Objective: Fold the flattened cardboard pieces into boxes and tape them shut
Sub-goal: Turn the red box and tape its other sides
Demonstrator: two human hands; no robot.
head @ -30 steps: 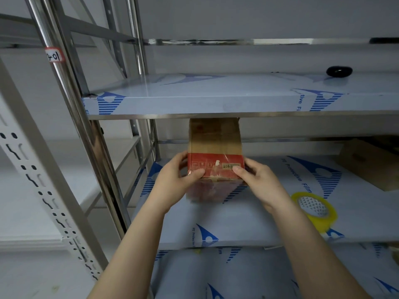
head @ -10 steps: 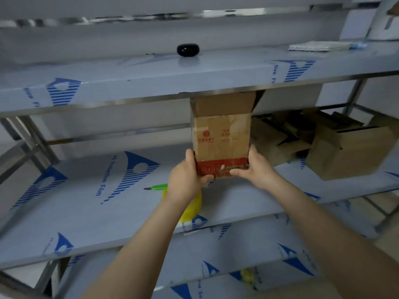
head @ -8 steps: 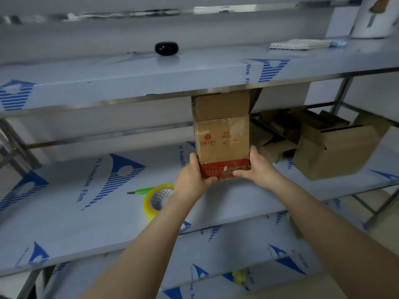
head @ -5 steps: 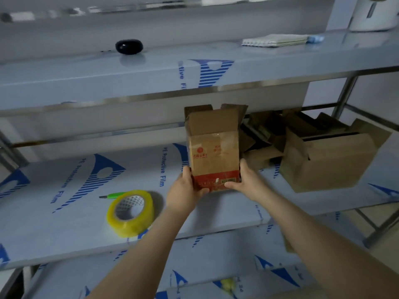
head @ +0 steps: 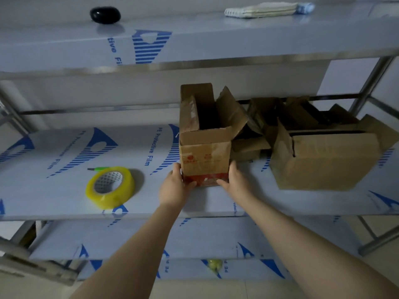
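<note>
So you've got the small brown cardboard box (head: 205, 156) standing upright on the middle shelf (head: 54, 197) of the steel rack, roughly mid-width and near the front edge. It's tall and narrow, with a red band along the bottom of the front face, two faded red printed marks above that, and a few shiny patches of old tape. The top is open. All four flaps stick up: the back one stands straight, the right one splays outward, and the left one shows scuffed tape residue on its inner side. Inside it's just dark.

Your left hand (head: 174, 188) grips the lower left corner, thumb laid across the red band, fingers wrapped round the side out of sight. Your right hand (head: 234, 180) does the same at the lower right corner, thumb tip on the band.

Well to the left, a yellow roll of packing tape (head: 110, 187) lies tilted on the shelf, with a green pen-like tool (head: 98, 168) just behind it. To the right sits a larger brown cardboard box (head: 323, 160), with a heap of crumpled cardboard pieces (head: 269, 117) behind and between the two. Up on the top shelf (head: 64, 46) are a black oval object (head: 105, 15) and a folded pale cloth (head: 263, 10).
</note>
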